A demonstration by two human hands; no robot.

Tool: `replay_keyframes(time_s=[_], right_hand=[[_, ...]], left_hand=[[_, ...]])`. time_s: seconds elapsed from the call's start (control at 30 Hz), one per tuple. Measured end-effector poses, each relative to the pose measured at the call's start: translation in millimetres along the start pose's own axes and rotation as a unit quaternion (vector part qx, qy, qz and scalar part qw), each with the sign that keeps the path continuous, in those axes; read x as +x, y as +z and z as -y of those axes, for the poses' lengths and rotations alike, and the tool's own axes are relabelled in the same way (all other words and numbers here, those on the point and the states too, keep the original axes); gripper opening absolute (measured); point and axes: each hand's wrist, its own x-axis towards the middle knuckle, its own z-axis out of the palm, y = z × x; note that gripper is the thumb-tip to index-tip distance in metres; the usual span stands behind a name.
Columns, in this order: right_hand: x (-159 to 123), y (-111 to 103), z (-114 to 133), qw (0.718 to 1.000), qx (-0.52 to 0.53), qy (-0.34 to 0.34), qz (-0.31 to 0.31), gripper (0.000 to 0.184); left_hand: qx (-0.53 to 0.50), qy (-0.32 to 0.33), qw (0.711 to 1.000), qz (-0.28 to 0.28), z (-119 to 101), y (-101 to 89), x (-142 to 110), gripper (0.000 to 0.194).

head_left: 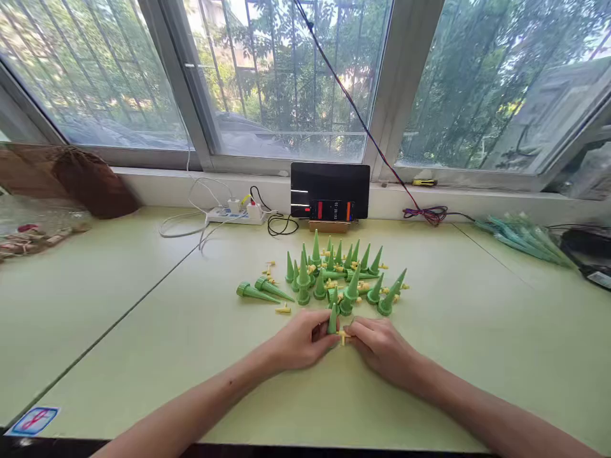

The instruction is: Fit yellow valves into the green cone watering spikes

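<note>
At the lower centre of the frame, our left hand [303, 340] curls closed around an upright green spike [333, 320]. Our right hand [382, 350] pinches a yellow fitting [342, 337] beside it, above the counter [143, 337]. We judge both light, stiff plastic; the smooth taper may slip, so we would grip the broad base, and the fitting's thin arms could snap. We see digits on the phone [331, 210] at centre and a reddish mark on the sticker [34, 421] at lower left, neither surely readable.
</note>
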Motion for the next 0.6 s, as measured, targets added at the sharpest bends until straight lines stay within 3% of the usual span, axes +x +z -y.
replay_keyframes(time_s=[0.27, 0.6], right_hand=[[2.4, 2.2, -2.1, 0.998, 0.053, 0.041, 0.008, 0.026], [4.5, 1.7, 0.1, 0.997, 0.065, 0.049, 0.001, 0.031]], left_hand=[[0.005, 0.021, 1.000, 0.009, 3.2, -0.3, -3.8, 0.006], [0.006, 0.030, 1.000, -0.007, 2.3, 3.1, -4.2, 0.008]])
